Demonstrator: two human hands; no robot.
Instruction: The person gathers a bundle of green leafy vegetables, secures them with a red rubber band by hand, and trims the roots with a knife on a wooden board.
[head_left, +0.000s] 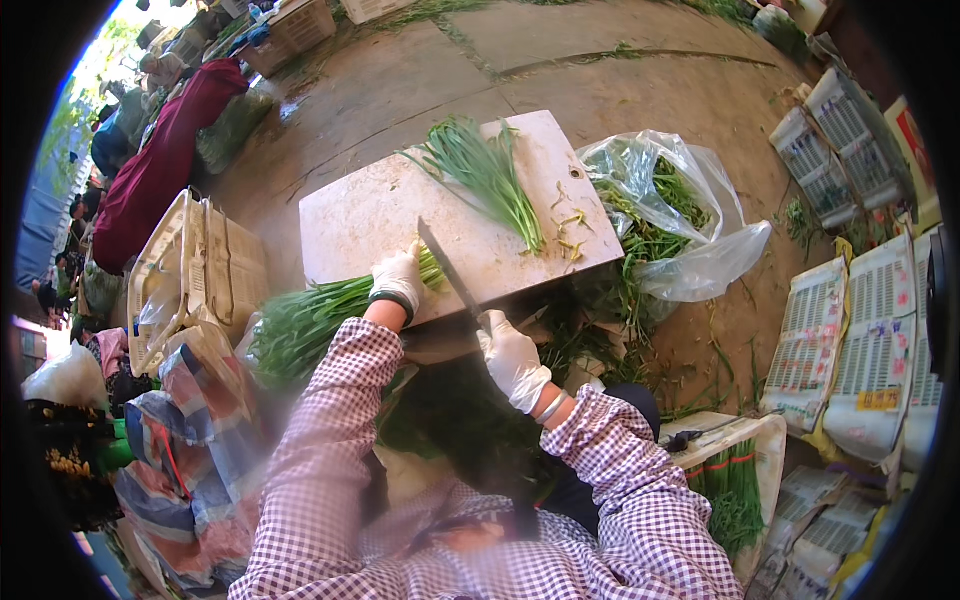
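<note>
My left hand, in a white glove, is closed around the stem end of a bunch of chives at the near left edge of a white board. The bunch's leaves hang off the board to the left. In my right hand, also gloved, is the handle of a long knife. Its blade slants up and left over the board's near edge, its tip just right of my left hand. Another pile of chives lies on the far part of the board, stems toward me. Yellowish trimmings lie beside it.
A clear plastic bag of loose greens lies right of the board. At lower right stands a crate with banded green bundles. A cream plastic crate is on the left, with stacked crates far right.
</note>
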